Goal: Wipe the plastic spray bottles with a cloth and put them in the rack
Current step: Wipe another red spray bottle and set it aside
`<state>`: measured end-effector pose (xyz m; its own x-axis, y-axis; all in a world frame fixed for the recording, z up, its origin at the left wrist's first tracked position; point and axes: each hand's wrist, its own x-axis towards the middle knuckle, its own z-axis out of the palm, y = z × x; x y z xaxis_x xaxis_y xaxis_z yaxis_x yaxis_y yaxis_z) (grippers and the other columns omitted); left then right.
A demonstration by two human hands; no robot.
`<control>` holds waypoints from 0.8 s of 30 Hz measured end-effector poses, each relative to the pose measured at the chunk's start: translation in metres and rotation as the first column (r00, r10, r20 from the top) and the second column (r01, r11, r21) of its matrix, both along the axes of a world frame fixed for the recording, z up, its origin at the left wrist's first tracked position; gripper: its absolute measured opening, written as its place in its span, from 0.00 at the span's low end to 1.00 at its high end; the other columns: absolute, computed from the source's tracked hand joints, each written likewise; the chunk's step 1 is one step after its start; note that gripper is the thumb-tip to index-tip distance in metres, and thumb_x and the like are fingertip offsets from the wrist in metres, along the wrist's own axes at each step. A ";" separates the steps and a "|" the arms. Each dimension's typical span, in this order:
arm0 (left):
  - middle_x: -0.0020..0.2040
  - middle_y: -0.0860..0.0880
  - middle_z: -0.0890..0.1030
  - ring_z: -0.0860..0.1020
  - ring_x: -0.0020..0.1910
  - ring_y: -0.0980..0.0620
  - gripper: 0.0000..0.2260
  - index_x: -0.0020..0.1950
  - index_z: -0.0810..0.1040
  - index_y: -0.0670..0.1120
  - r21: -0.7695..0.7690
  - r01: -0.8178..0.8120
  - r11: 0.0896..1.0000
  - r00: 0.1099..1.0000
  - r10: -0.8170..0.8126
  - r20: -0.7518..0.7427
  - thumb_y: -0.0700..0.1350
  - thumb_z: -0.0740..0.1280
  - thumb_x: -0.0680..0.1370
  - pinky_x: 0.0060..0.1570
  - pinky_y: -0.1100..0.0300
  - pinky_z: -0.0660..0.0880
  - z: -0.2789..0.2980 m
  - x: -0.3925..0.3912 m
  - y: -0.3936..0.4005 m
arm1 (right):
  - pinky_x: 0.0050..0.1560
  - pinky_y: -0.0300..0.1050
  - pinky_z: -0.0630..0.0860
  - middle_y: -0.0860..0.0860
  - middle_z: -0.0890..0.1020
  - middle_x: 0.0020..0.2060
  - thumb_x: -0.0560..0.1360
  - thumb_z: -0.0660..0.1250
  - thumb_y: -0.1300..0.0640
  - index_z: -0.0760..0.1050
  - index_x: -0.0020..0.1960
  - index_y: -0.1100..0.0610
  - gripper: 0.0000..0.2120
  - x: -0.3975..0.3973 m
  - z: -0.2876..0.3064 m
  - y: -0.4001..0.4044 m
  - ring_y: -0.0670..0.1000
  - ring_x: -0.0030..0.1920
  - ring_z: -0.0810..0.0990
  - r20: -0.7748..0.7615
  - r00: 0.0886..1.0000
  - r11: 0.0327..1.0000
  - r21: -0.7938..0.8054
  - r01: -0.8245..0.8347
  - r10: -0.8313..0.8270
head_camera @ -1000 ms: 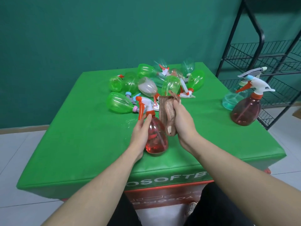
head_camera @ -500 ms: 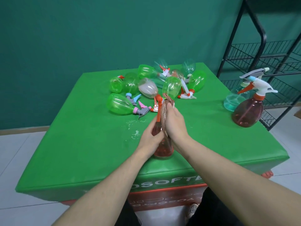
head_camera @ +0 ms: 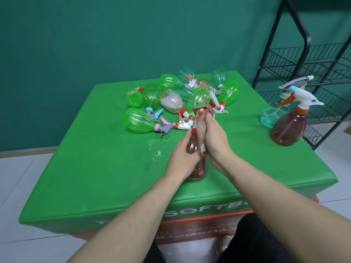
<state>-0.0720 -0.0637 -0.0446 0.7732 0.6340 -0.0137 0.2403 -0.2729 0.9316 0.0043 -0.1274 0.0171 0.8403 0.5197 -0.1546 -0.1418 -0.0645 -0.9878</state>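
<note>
Left hand (head_camera: 183, 158) grips translucent red spray bottle (head_camera: 197, 168), upright, orange collar.

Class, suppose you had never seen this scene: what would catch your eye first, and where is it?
First, the two hands at the centre: the left hand grips a red spray bottle while the right hand presses a cloth against it. Behind them a heap of green bottles lies on the green table.
</note>
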 end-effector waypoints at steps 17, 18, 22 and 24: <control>0.52 0.58 0.82 0.81 0.47 0.56 0.19 0.68 0.70 0.66 0.120 -0.058 0.991 0.989 0.073 -0.131 0.60 0.67 0.78 0.46 0.58 0.76 0.006 0.022 -0.002 | 0.68 0.57 0.75 0.57 0.85 0.57 0.86 0.57 0.50 0.80 0.63 0.60 0.19 0.028 -0.015 -0.036 0.56 0.60 0.83 -0.354 0.935 0.946 0.292 0.138 -0.027; 0.52 0.57 0.82 0.81 0.48 0.56 0.21 0.69 0.69 0.66 0.141 -0.055 0.989 0.987 0.074 -0.140 0.61 0.67 0.78 0.45 0.59 0.75 0.009 0.020 -0.001 | 0.67 0.59 0.75 0.56 0.85 0.57 0.86 0.56 0.49 0.79 0.65 0.59 0.19 0.031 -0.016 -0.040 0.56 0.60 0.83 -0.370 0.929 0.945 0.293 0.145 -0.027; 0.54 0.52 0.79 0.78 0.47 0.54 0.26 0.75 0.66 0.63 0.328 0.003 0.945 0.977 0.068 -0.204 0.59 0.68 0.78 0.41 0.60 0.71 0.017 0.008 0.005 | 0.66 0.66 0.74 0.57 0.84 0.60 0.86 0.54 0.45 0.77 0.69 0.57 0.22 0.045 -0.018 -0.055 0.59 0.63 0.81 -0.391 0.920 0.950 0.272 0.154 -0.037; 0.55 0.51 0.78 0.76 0.47 0.52 0.26 0.75 0.67 0.60 0.440 0.025 0.898 0.964 0.096 -0.249 0.59 0.68 0.77 0.44 0.59 0.70 0.021 0.000 0.009 | 0.66 0.66 0.74 0.57 0.84 0.60 0.86 0.54 0.44 0.77 0.69 0.57 0.23 0.049 -0.019 -0.058 0.60 0.64 0.80 -0.385 0.922 0.957 0.250 0.145 -0.040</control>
